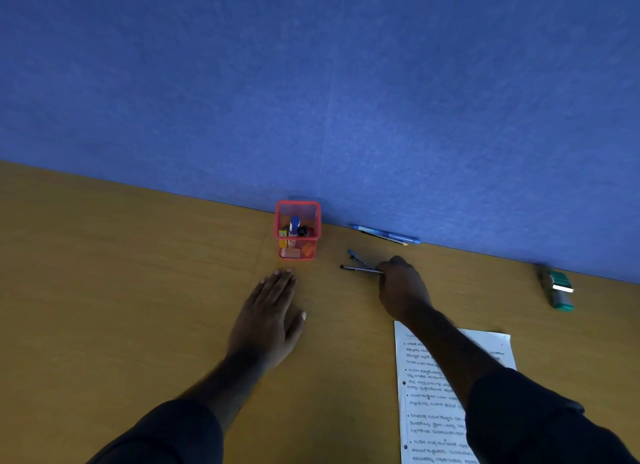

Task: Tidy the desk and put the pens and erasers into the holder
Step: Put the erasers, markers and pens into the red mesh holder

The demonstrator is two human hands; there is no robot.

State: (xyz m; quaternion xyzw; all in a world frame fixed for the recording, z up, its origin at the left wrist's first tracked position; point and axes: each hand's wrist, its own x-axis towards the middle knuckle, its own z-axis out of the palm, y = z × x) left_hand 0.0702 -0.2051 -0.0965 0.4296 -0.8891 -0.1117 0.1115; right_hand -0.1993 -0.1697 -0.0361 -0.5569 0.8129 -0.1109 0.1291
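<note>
A blue fabric partition (346, 82) stands along the far edge of a wooden desk (104, 290).

In the head view, a red mesh holder (298, 229) stands at the far edge, about midway along it, touching or just short of the partition. Inside it are a blue-capped marker (294, 225) and some small orange and yellow items, too small to name. The left hand (268, 319) lies flat on the desk just in front of the holder, fingers straight and together, holding nothing. The right hand (401, 288) is closed around two thin pens (360, 266), whose tips fan out to the left toward the holder. Beyond it, blue pens (386, 235) lie along the foot of the partition. A green stapler (557, 288) sits near the far right corner. A printed sheet (429, 394) lies at the near edge, partly under the right forearm.
</note>
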